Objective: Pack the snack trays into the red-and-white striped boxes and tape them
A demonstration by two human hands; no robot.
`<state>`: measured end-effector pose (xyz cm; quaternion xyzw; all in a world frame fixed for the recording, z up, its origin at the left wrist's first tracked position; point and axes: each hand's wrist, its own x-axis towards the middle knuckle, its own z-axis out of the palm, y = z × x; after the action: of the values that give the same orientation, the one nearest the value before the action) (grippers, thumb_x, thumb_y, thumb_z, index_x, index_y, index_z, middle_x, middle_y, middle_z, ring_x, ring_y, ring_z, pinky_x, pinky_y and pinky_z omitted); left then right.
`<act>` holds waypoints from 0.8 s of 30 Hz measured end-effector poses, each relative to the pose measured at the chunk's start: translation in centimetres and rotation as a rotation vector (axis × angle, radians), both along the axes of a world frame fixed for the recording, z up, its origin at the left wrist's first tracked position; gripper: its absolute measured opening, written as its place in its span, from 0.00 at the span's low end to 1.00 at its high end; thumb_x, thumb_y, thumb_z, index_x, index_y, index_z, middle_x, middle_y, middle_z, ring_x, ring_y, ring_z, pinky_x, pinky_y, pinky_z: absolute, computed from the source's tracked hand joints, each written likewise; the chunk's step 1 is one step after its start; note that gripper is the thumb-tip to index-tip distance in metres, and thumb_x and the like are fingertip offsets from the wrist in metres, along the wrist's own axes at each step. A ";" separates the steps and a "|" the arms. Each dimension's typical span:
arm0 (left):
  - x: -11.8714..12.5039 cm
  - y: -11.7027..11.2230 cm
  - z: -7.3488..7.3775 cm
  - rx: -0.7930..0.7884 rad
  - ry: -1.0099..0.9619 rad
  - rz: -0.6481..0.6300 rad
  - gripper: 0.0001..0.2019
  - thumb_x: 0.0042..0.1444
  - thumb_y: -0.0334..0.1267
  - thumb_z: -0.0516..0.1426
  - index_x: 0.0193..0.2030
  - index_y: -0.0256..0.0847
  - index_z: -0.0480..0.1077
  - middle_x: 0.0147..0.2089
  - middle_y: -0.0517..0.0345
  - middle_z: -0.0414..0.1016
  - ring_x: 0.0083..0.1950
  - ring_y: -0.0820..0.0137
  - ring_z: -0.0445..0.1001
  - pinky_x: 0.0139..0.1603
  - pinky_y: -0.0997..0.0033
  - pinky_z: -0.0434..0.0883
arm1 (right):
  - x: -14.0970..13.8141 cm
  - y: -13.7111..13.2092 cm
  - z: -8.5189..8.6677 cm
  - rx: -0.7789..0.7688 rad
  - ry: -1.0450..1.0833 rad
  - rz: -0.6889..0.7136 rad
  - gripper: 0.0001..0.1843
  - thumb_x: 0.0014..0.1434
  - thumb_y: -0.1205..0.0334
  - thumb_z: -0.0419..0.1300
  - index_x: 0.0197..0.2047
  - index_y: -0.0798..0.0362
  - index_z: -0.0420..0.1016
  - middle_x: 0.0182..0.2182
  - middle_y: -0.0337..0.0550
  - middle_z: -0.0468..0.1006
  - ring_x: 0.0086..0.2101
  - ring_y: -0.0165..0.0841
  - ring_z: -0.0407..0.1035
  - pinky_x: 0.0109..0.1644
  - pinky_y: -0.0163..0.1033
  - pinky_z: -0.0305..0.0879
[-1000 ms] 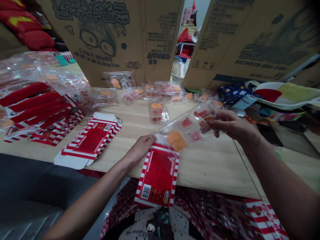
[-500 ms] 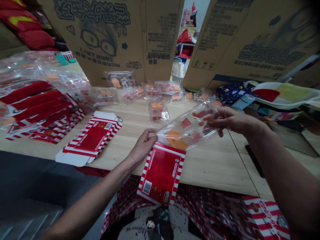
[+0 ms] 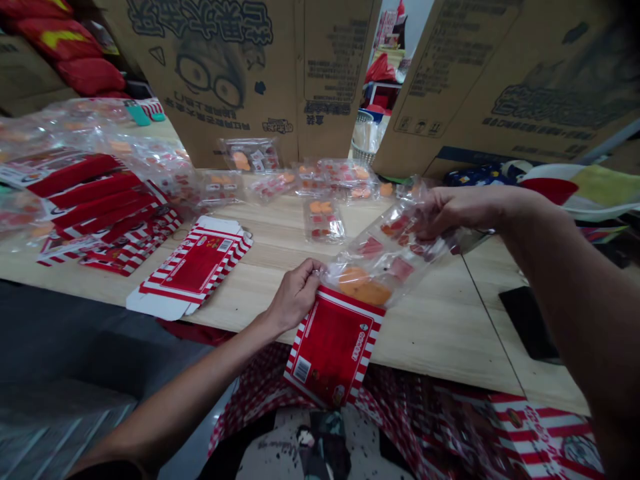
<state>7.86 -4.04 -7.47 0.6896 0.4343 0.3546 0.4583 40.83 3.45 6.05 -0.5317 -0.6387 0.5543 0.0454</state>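
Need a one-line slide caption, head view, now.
Left hand grips a red-and-white box by its upper edge; right hand holds a clear packet at its upper end.

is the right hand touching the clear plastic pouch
Touching: the head view shows the right hand gripping the clear plastic pouch at its upper end.

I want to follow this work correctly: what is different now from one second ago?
The right hand rose, its wrist arching higher above the clear packet. The red carton tilted slightly more, top toward the right. Nothing was taken or released: the left hand still holds the carton, the right the packet, its lower end at the carton's top edge. The separate striped carton stayed put.
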 end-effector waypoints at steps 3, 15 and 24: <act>0.0 -0.5 -0.2 0.029 0.005 0.080 0.08 0.64 0.37 0.50 0.45 0.41 0.68 0.32 0.62 0.71 0.31 0.72 0.67 0.36 0.74 0.63 | -1.1 0.6 0.8 -0.036 -0.046 0.088 0.05 0.44 0.72 0.66 0.29 0.62 0.83 0.22 0.47 0.80 0.21 0.34 0.74 0.18 0.29 0.68; 0.6 -0.2 -0.3 -0.161 -0.207 -0.012 0.05 0.60 0.39 0.51 0.39 0.42 0.66 0.29 0.65 0.64 0.29 0.73 0.62 0.32 0.75 0.62 | -4.7 0.7 1.8 -0.113 -0.143 0.057 0.14 0.40 0.73 0.65 0.34 0.67 0.83 0.21 0.45 0.80 0.18 0.35 0.73 0.15 0.30 0.66; -0.3 -0.5 -0.5 -0.337 -0.335 -0.076 0.11 0.60 0.43 0.57 0.45 0.39 0.67 0.34 0.63 0.67 0.33 0.74 0.64 0.35 0.76 0.62 | -6.8 0.7 0.6 -0.118 -0.067 -0.025 0.12 0.38 0.79 0.69 0.30 0.60 0.81 0.21 0.39 0.78 0.16 0.28 0.68 0.13 0.26 0.57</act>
<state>7.56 -4.55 -7.99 0.5508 0.3793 0.3690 0.6455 34.00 4.18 6.61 -0.5595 -0.5993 0.5725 -0.0005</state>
